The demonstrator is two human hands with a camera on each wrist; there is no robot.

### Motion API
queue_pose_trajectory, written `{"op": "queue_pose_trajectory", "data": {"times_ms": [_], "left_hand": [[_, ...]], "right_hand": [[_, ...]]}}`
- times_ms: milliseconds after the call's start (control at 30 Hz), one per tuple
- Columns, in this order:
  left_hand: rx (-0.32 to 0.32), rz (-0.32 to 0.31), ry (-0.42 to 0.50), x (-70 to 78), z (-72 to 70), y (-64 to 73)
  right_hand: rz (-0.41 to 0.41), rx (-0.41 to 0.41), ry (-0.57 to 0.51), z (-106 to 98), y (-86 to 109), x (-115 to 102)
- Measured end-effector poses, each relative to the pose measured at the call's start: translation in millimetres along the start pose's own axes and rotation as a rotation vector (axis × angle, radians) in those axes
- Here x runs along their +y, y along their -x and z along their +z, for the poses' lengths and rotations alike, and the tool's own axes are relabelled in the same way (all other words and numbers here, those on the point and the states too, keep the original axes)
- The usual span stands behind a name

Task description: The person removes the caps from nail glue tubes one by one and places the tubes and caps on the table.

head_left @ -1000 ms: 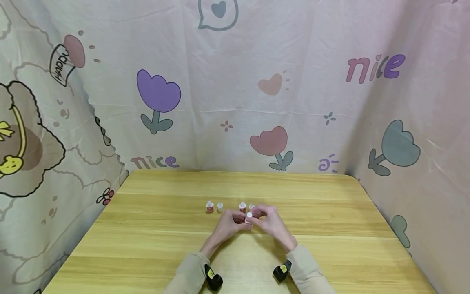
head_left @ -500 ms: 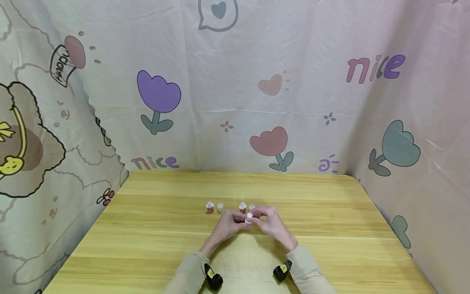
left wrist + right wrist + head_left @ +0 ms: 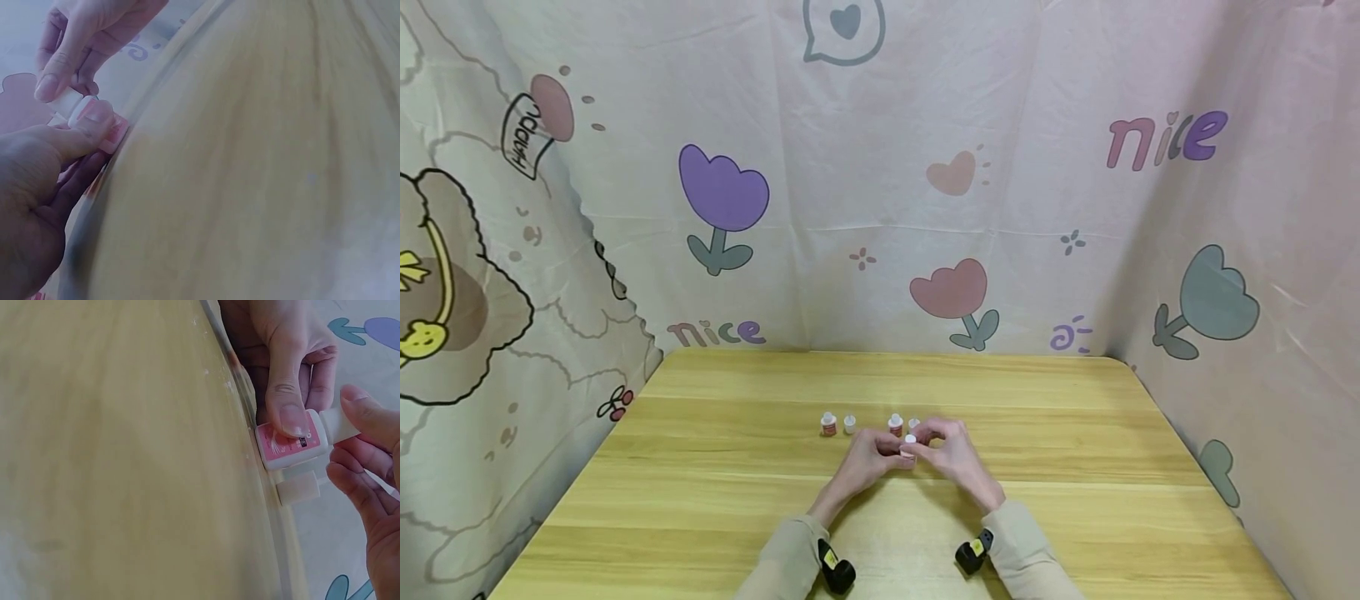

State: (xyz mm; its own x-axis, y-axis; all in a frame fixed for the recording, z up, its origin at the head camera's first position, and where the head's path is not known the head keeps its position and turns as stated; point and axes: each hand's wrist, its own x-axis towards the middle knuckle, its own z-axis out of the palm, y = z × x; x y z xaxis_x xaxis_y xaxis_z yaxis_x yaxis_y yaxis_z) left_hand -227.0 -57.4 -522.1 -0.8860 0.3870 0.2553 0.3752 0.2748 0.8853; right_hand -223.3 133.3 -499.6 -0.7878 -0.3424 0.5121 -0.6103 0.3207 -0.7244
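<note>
Between both hands stands a small white bottle point(image 3: 289, 450) with a pink label, upright on the table. My left hand point(image 3: 868, 458) pinches its body, the thumb lying across the label in the right wrist view. With thumb and fingers, my right hand point(image 3: 953, 457) pinches the white cap point(image 3: 339, 426) at the bottle's neck. Just beyond the hands is a second bottle point(image 3: 896, 425) with a red label. A loose white cap point(image 3: 299, 489) with a thin stem stands close by the right fingers, partly covered by them in the head view.
Farther left on the wooden table point(image 3: 700, 467) stand another red-labelled bottle point(image 3: 828, 425) and a small white cap point(image 3: 849, 424). A printed fabric curtain point(image 3: 850, 167) hangs behind the table's far edge and along its sides.
The right wrist has shifted very slightly to the left. Both hands keep their hold on the bottle and its cap, and the other pieces stay in place.
</note>
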Motion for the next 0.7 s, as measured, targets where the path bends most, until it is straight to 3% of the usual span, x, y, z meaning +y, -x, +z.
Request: {"op": "queue_pose_trajectory", "data": {"times_ms": [267,333,533,700], "left_hand": [[-0.034,0.028,0.004,-1.6,-1.8,-0.6],[-0.032,0.033,0.008,-1.6,-2.1,-0.3],[-0.007,0.005,0.011,-0.1,-2.2,1.1],[0.003,0.002,0.002,0.7,-1.7,1.7]], "right_hand": [[-0.085,-0.041,0.010,-1.7,0.6,1.5],[-0.053,-0.059,0.002,-2.5,0.7,1.3],[0.151,-0.056,-0.042,-4.1,0.7,-4.1],[0.139,-0.004,-0.022,-1.0,-0.8,-5.7]]}}
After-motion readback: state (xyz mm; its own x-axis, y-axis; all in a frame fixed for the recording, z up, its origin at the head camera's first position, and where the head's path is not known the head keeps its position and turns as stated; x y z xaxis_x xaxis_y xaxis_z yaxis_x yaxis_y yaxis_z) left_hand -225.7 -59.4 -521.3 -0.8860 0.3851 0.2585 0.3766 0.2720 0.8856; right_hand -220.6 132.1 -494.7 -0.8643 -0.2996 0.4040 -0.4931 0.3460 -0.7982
